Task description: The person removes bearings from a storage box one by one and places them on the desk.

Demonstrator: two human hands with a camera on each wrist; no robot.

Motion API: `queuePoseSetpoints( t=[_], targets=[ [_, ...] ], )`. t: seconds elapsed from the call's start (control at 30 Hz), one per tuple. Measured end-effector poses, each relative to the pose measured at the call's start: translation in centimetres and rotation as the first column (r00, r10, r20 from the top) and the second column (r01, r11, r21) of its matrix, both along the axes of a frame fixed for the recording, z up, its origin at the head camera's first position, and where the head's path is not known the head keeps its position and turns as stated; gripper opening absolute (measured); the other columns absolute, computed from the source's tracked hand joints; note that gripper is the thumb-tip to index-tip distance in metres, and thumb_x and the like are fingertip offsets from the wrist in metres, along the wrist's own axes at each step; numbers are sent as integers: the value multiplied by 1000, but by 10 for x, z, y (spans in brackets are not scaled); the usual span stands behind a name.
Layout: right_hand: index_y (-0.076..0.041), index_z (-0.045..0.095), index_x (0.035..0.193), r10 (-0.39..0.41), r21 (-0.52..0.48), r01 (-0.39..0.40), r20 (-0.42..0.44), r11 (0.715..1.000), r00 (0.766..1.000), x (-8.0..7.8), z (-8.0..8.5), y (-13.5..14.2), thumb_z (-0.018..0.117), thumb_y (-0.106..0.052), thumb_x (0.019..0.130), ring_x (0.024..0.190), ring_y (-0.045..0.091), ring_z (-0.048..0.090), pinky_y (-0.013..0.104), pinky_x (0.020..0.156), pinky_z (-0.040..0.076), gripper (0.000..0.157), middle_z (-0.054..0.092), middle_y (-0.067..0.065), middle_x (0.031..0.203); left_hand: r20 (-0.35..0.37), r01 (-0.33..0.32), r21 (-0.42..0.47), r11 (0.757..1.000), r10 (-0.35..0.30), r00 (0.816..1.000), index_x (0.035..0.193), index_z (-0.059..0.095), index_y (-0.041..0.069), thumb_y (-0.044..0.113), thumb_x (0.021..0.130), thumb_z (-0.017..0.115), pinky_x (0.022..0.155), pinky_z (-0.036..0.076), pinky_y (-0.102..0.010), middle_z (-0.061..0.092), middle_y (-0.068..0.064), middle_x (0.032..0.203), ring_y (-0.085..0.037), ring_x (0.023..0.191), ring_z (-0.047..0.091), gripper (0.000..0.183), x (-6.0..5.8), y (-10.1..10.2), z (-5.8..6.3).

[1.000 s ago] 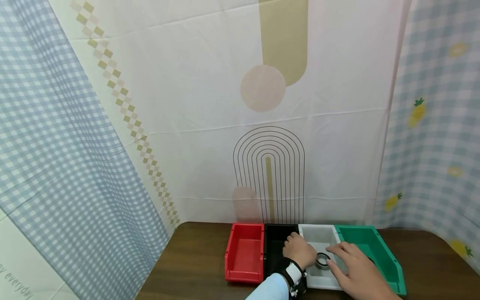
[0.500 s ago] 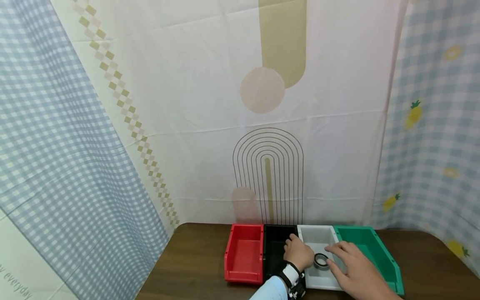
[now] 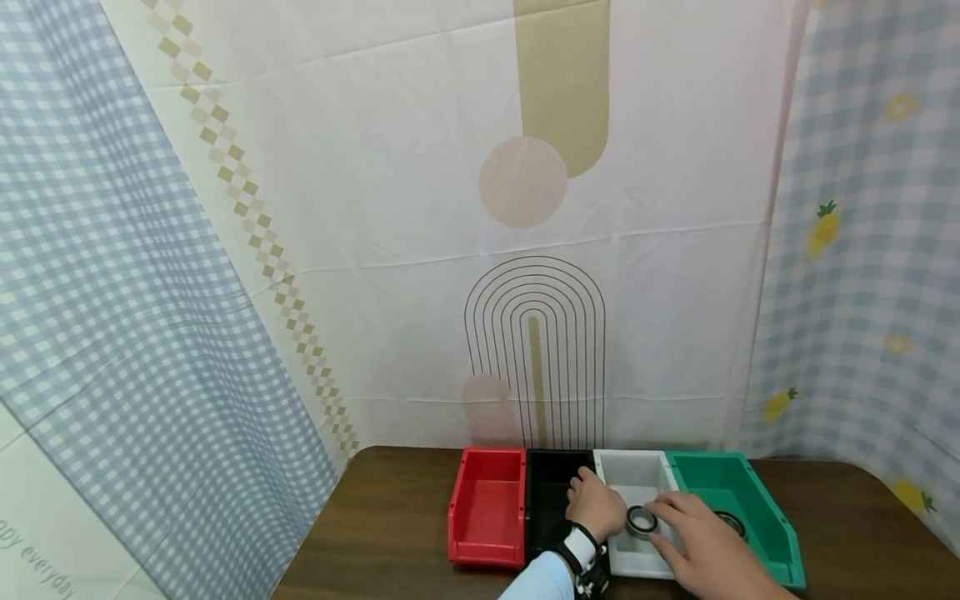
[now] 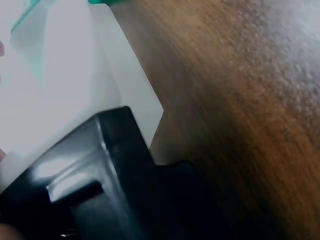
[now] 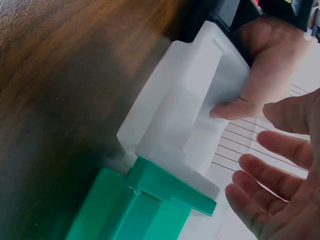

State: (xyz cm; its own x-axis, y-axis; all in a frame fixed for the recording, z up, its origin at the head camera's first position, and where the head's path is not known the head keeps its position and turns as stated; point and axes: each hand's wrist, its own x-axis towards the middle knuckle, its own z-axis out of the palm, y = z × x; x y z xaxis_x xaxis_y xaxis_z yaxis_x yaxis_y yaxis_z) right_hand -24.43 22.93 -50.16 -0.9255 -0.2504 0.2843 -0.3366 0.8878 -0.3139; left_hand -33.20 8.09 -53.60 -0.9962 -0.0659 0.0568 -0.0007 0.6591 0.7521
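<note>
A dark-rimmed metal bearing (image 3: pixel 642 521) shows flat over the white bin (image 3: pixel 637 565). My right hand (image 3: pixel 701 537) reaches in from the right, its index finger and thumb tips right at the bearing's edge. In the right wrist view the fingers of that right hand (image 5: pixel 280 175) are spread and relaxed, with nothing seen between them. My left hand (image 3: pixel 597 506) lies over the border of the black bin (image 3: pixel 551 467) and the white one, next to the bearing. Its fingers hang loosely over the black bin, partly hidden. A second bearing (image 3: pixel 730 523) sits in the green bin (image 3: pixel 765 517).
A red bin (image 3: pixel 487 508) stands at the left end of the row on the wooden table (image 3: pixel 397 517). Behind the table hangs a printed cloth (image 3: pixel 405 333), with checked cloths on both sides. A black strap and device (image 3: pixel 588 550) sit on the left wrist.
My right hand's index fingertip and thumb have moved slightly left and closer to the bearing's edge. The bearing in the green bin has come into view. The left hand is nearly still.
</note>
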Motion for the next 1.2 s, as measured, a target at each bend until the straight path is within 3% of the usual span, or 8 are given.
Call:
queuePoseSetpoints(
  t=[0.2,0.33,0.53,0.7,1.07,1.2],
  targets=[
    [-21,78,119,10,4,-10,94,1000,996,-11,-7,-3,83,-25,93,105,15,65,37,84,58,27,70,-7,115,1,4,11,1000,-4,1000,129,53,-6,13,96,64,85,54,-61,61,-29,115,-46,108,61,39,0,-1,-4],
    [-16,77,121,10,26,-13,120,1000,993,-16,-13,-6,82,-22,94,109,20,67,43,89,59,28,70,-3,118,15,5,22,1000,-5,1000,129,53,-7,12,97,64,86,53,-62,60,-29,115,-47,108,61,39,1,-1,-5],
    [-11,76,121,19,92,-27,90,995,996,-23,-20,-10,81,-22,94,121,30,68,53,101,56,30,72,5,126,8,11,25,1000,-11,1000,130,53,-7,12,96,63,86,53,-63,60,-29,115,-47,108,61,40,0,-1,-7],
    [-11,76,119,17,111,-27,84,993,996,-29,-24,-14,83,-23,92,117,30,68,52,97,57,30,72,6,124,-28,3,27,1000,-2,1000,128,53,-7,12,94,63,83,53,-62,61,-29,114,-47,106,61,41,-2,2,-8],
    [-9,78,118,-37,182,22,78,983,996,-47,-29,-29,78,-18,95,118,40,70,59,100,57,24,74,17,127,-23,-11,30,999,12,1000,132,53,-6,14,97,65,86,54,-62,61,-29,120,-46,110,61,42,3,2,-3],
    [-11,79,117,-52,182,30,118,983,992,-53,-29,-34,75,-14,96,107,39,72,58,93,59,21,74,16,120,-41,-19,20,1000,20,999,128,54,-5,14,96,66,84,54,-61,61,-28,117,-46,107,62,39,4,1,-1]
  ],
)
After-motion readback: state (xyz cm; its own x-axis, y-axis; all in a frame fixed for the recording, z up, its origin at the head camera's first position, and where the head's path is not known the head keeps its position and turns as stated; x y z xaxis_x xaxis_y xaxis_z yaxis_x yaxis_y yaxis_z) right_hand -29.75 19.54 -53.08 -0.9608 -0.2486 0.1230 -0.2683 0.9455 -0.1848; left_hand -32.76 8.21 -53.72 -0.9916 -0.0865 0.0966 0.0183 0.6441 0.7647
